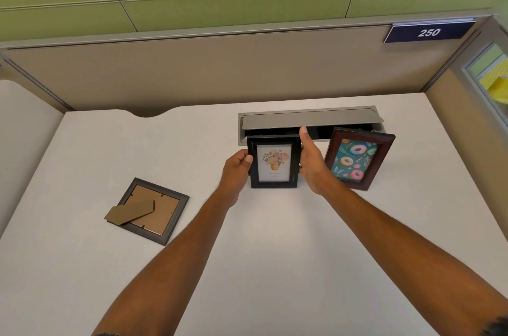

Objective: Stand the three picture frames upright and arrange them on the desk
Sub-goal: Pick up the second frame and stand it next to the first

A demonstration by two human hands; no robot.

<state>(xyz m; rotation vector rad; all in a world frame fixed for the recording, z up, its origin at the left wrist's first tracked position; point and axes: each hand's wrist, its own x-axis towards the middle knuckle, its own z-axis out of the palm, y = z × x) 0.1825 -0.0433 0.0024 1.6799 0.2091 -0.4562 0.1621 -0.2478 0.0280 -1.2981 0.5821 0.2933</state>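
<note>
Grey-framed and lying face down on the white surface, the third frame is waiting its turn. Farther on, the left hand and right hand are clamping the black flower frame upright, apparently settling it beside the standing doughnut frame; next, letting go without tipping it.

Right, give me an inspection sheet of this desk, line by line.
Surface: white desk, mostly bare.
Job's things: black flower frame upright, held by both hands; brown donut frame standing, tilted; grey frame lying face down, stand flap showing.
Clutter: nothing seen.
Grippers: left hand and right hand grip the black frame's side edges with their fingers.
Cables: none visible; cable tray lid raised, inside dark.
Surroundings: beige partition, green panels above, sign reading 250.
</note>
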